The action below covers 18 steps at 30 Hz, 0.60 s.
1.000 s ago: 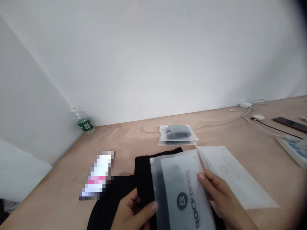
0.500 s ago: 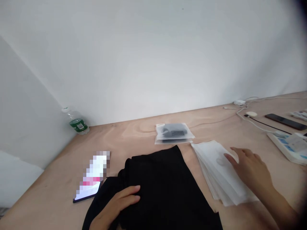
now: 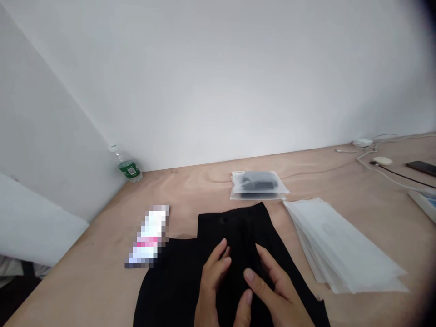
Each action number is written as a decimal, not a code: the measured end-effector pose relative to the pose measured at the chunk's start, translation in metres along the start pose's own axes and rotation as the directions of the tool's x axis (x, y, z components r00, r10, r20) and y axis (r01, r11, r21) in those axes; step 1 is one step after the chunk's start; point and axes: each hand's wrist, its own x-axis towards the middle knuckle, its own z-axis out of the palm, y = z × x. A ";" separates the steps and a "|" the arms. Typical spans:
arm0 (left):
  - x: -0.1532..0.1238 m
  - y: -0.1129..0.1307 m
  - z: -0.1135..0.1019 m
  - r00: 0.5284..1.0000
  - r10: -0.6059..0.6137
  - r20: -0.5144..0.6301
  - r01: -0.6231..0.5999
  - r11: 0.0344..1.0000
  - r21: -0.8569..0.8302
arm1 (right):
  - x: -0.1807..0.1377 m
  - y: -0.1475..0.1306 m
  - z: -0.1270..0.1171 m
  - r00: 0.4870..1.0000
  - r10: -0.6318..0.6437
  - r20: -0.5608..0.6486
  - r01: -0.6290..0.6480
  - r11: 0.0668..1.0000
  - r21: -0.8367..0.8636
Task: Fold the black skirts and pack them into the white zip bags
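Note:
A black garment (image 3: pixel 177 281) lies partly folded on the table at the bottom middle, with a raised crease between my hands. My left hand (image 3: pixel 216 281) rests on it, thumb and fingers apart and slightly curled. On the right part of the cloth is my right hand (image 3: pixel 277 290), its thumb held away from the forefinger. Both hands touch the fabric, and neither is seen closed around it. Right of the garment, a fanned stack of frosted plastic bags (image 3: pixel 340 250) lies flat.
Behind the garment are frosted bags with dark contents (image 3: pixel 260 184). A lit phone (image 3: pixel 150 236) lies to the left, near a water bottle (image 3: pixel 130 169) by the wall. At the right are white cables (image 3: pixel 363 156), a dark phone (image 3: pixel 422 167) and a power strip (image 3: pixel 424 204).
My right hand has moved left from the plastic bags onto the garment. My left hand has shifted right across the cloth, whose bunched left fold now lies flatter. The view has turned slightly left.

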 end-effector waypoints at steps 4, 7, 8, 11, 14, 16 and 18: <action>0.011 0.014 -0.003 0.993 -0.076 -0.091 0.075 0.997 -0.008 | 0.000 -0.001 -0.006 0.997 0.047 -0.063 -0.048 0.999 -0.017; 0.025 0.019 -0.021 0.959 -0.245 -0.139 0.232 0.967 -0.105 | 0.001 -0.003 -0.022 0.994 0.048 -0.100 -0.045 0.998 0.035; 0.029 0.018 -0.029 0.944 -0.304 -0.128 0.290 0.949 -0.123 | 0.002 -0.003 -0.030 0.992 0.055 -0.115 -0.049 0.997 0.058; 0.033 0.002 -0.055 0.947 -0.311 -0.086 0.317 0.947 0.062 | 0.008 0.005 -0.059 0.991 0.066 -0.118 -0.063 0.998 0.028; 0.030 -0.022 -0.071 0.970 -0.110 0.217 0.000 0.892 0.451 | 0.014 0.017 -0.082 0.994 0.010 -0.109 -0.027 0.988 -0.153; 0.026 -0.034 -0.073 0.887 -0.003 0.462 -0.282 0.788 0.548 | 0.016 0.023 -0.088 0.994 -0.036 -0.099 0.011 0.969 -0.247; 0.025 -0.039 -0.069 0.831 0.083 0.550 -0.438 0.707 0.555 | 0.016 0.022 -0.088 0.995 -0.065 -0.072 0.041 0.953 -0.300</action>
